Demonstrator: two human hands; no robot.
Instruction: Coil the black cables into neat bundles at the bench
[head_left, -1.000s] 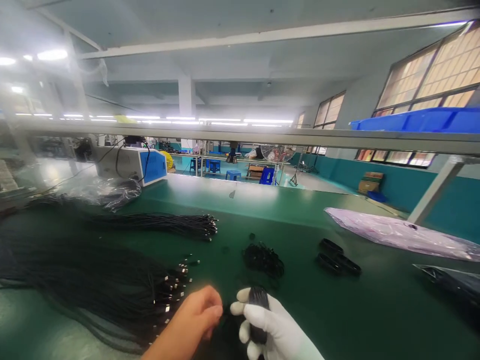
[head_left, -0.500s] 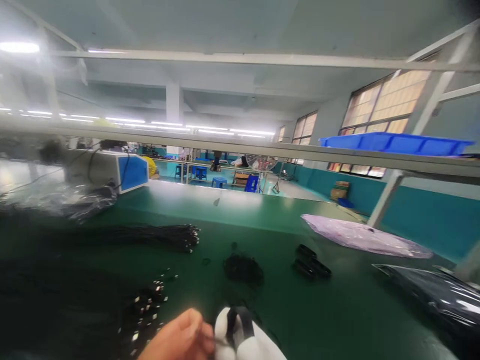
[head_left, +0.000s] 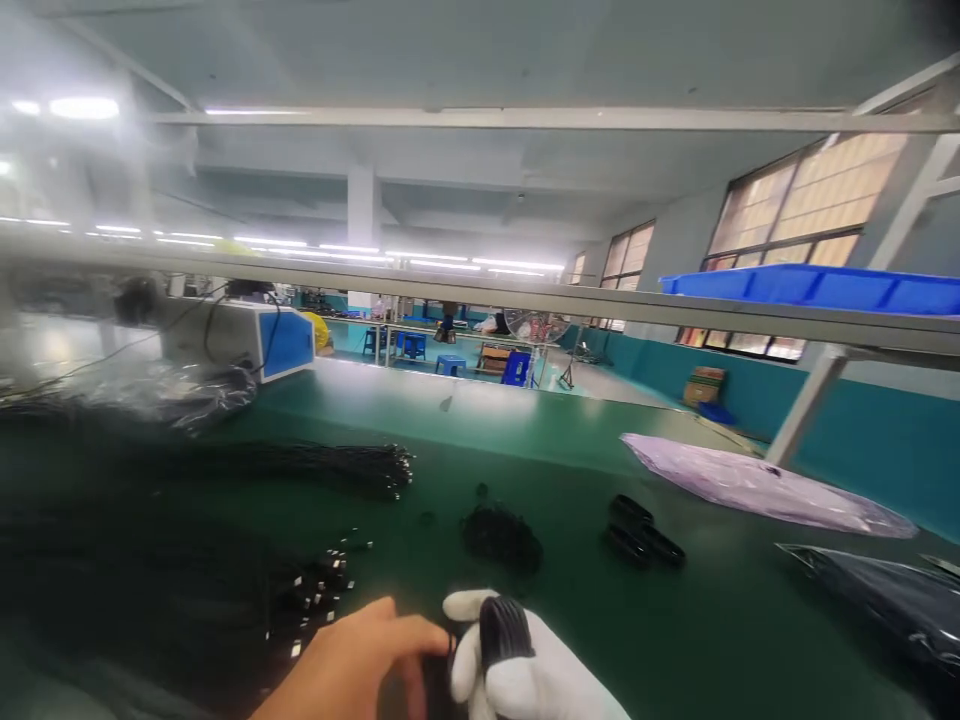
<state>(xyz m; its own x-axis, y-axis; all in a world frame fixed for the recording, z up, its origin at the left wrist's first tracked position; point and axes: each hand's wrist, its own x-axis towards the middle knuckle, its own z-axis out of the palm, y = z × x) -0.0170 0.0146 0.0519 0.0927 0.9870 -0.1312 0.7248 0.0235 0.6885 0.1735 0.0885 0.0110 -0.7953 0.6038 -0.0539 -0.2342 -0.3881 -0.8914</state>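
Note:
My right hand, in a white glove, grips a coiled black cable bundle at the bottom middle of the head view. My bare left hand sits right beside it, fingertips pinched at the bundle's left edge near its lower part. Both hands hover low over the green table. Just beyond them lies a small heap of black ties. A big spread of black cables with metal ends lies to the left of my left hand.
Another cable bunch lies further back left. Coiled black bundles rest at the right, with a pale plastic bag and a dark bag beyond. A blue-and-white machine stands at the back left; a blue bin sits on the overhead shelf.
The view shifted and shook. My left fingers moved from pinching beside the bundle to reaching under its left edge; the gloved right hand keeps its grip on the coil.

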